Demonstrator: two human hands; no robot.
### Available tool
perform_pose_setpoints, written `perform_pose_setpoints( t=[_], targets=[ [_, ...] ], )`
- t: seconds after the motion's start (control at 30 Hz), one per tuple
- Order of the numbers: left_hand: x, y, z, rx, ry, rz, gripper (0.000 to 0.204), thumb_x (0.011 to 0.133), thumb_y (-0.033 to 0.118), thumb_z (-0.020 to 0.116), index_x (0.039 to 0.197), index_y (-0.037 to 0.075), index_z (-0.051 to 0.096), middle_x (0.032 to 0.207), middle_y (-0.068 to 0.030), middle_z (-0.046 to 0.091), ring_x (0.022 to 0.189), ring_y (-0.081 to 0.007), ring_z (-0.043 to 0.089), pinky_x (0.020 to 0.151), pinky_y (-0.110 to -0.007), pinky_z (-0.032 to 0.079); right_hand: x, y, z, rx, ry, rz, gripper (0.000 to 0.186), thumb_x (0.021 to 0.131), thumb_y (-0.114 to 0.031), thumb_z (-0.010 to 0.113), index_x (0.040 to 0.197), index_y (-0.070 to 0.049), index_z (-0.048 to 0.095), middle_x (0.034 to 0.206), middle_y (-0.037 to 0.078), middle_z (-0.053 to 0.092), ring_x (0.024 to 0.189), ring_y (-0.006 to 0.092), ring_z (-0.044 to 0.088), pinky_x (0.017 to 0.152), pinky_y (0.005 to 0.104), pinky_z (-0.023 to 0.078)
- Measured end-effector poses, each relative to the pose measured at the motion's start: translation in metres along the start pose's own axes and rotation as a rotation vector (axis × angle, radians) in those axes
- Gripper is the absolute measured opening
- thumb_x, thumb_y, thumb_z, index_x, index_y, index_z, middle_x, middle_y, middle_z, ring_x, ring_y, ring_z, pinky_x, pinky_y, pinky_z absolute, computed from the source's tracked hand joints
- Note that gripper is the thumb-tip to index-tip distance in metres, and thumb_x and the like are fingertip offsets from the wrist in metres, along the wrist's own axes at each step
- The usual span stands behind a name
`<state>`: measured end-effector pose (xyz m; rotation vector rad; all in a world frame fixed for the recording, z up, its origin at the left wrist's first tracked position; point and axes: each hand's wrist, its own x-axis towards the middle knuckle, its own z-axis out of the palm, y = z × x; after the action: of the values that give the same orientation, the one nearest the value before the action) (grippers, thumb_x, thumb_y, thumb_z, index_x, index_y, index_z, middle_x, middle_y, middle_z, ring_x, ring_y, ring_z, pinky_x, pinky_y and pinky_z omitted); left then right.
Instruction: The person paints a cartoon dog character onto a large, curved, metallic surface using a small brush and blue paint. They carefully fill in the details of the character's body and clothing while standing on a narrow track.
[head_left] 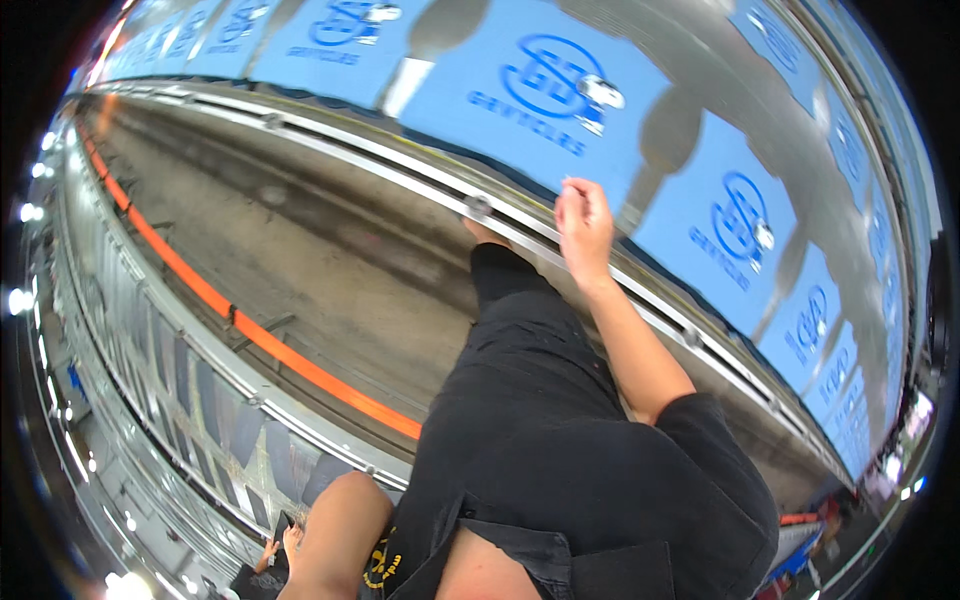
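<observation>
The flat, light-blue, fabric-like panel with a darker blue print (pixel 540 85) lies on the long grey counter (pixel 665 30), just beyond and left of your right hand (pixel 585 225), its far corner cut off. Your fingers curl loosely (whether they pinch or touch anything, I can't tell). Your left hand is out of view.

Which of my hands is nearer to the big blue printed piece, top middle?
Right. Your right hand is by the lower edge of the blue piece; contact is unclear. Your left hand is out of view; its bent arm shows low, well away.
</observation>
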<state>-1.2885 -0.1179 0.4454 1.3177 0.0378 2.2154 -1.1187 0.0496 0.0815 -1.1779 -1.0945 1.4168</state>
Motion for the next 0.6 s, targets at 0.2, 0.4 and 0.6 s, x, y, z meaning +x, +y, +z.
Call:
perform_pose_setpoints(
  t=[0.2, 0.4, 0.6],
  targets=[
    [0.03, 0.028, -0.08, 0.145, 0.029, 0.131, 0.1, 0.094, 0.054, 0.059, 0.156, 0.001, 0.001, 0.165, -0.0173, 0.009, 0.121, -0.0271, 0.054, 0.104, -0.042, 0.042, 0.039, 0.005, 0.078, -0.039, -0.051, 0.065, 0.013, 0.104, -0.013, 0.053, 0.11, -0.002, 0.057, 0.071, 0.0, 0.054, 0.056, 0.005, 0.045, 0.049, 0.0212, 0.035],
    [0.019, 0.026, -0.249, 0.469, 0.602, -0.279, 0.099, 0.095, 0.063, 0.053, 0.161, 0.007, 0.006, 0.165, -0.0192, 0.019, 0.128, -0.0307, 0.05, 0.108, -0.044, 0.039, 0.118, 0.034, 0.17, -0.079, -0.101, 0.144, 0.015, 0.103, -0.015, 0.054, 0.109, -0.001, 0.058, 0.074, 0.0, 0.056, 0.059, 0.0056, 0.048, 0.051, 0.0215, 0.038],
    [-0.116, 0.092, -0.388, 0.478, 1.484, -0.48, 0.094, 0.094, 0.072, 0.047, 0.158, 0.008, 0.021, 0.153, -0.0236, 0.041, 0.133, -0.0367, 0.05, 0.112, -0.05, 0.039, 0.182, 0.04, 0.29, -0.031, -0.278, 0.206, 0.013, 0.102, -0.011, 0.056, 0.109, -0.001, 0.06, 0.078, 0.002, 0.059, 0.068, 0.0082, 0.055, 0.06, 0.0236, 0.045]
  ],
)
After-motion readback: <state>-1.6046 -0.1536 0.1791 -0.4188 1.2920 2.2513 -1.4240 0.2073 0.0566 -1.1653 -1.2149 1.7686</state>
